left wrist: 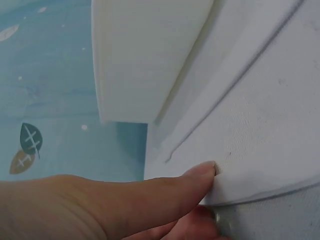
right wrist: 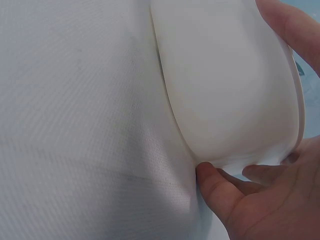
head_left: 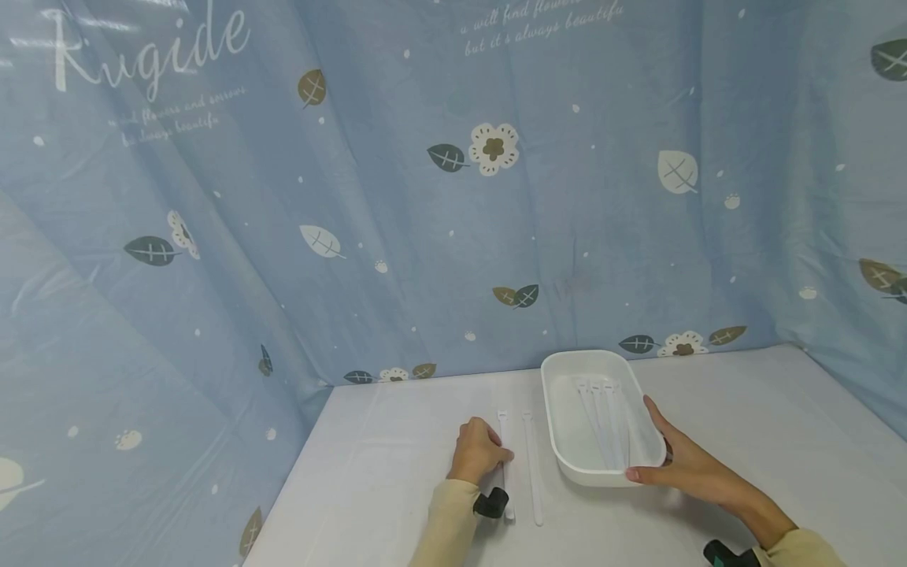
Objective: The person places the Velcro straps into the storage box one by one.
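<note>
Two long white straps with small square heads, which look like cable ties, lie on the table. The left hand (head_left: 478, 450) pinches the nearer cable tie (head_left: 503, 427) between thumb and fingers, partly hiding it. Just to its right lies the second cable tie (head_left: 534, 480), untouched; in the left wrist view this tie (left wrist: 220, 82) runs diagonally beside the tray. Several more cable ties (head_left: 602, 417) lie inside a white rectangular tray (head_left: 598, 478). At the tray's right front corner the right hand (head_left: 697, 468) grips the wall, its thumb over the rim.
The white-covered table (head_left: 375, 472) ends at a blue patterned curtain (head_left: 425, 236) behind and at the sides. The tray stands close to the table's back edge. Dark wrist mounts (head_left: 491, 502) sit on both forearms.
</note>
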Tool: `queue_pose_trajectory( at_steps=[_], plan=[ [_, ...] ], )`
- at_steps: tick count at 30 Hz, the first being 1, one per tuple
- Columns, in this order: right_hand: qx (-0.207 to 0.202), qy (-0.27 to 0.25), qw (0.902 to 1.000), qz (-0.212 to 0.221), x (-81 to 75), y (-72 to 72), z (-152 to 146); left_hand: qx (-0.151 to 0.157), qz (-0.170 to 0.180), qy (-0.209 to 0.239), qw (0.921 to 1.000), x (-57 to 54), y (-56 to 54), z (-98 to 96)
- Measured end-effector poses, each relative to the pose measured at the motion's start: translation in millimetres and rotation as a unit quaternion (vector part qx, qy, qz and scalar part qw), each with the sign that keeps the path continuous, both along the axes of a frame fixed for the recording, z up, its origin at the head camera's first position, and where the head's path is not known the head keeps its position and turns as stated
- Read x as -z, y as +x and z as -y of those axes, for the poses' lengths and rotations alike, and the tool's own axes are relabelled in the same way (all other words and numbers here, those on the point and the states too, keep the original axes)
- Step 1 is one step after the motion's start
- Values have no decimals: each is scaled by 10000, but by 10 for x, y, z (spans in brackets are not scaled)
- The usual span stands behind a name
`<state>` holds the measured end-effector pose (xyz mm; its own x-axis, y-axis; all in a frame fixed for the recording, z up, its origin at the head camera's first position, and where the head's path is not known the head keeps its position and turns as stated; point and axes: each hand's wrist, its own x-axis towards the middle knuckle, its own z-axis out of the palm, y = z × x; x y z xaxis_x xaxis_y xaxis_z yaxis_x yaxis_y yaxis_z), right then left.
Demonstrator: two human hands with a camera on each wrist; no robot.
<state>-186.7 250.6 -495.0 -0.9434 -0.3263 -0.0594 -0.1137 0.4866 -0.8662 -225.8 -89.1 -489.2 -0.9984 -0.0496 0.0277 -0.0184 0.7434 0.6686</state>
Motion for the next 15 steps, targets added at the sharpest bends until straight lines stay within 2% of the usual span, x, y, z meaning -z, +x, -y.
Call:
queue_pose_trajectory(
  at_steps=[8, 15],
  plan=[
    [4, -68, 9999, -77, 18, -11, 4, 2, 159, -155, 9998, -17, -9, 4],
    [-17, -67, 9999, -90, 22, -14, 1, 152, 221, -328, 9991, -44, 6, 19]
  ],
)
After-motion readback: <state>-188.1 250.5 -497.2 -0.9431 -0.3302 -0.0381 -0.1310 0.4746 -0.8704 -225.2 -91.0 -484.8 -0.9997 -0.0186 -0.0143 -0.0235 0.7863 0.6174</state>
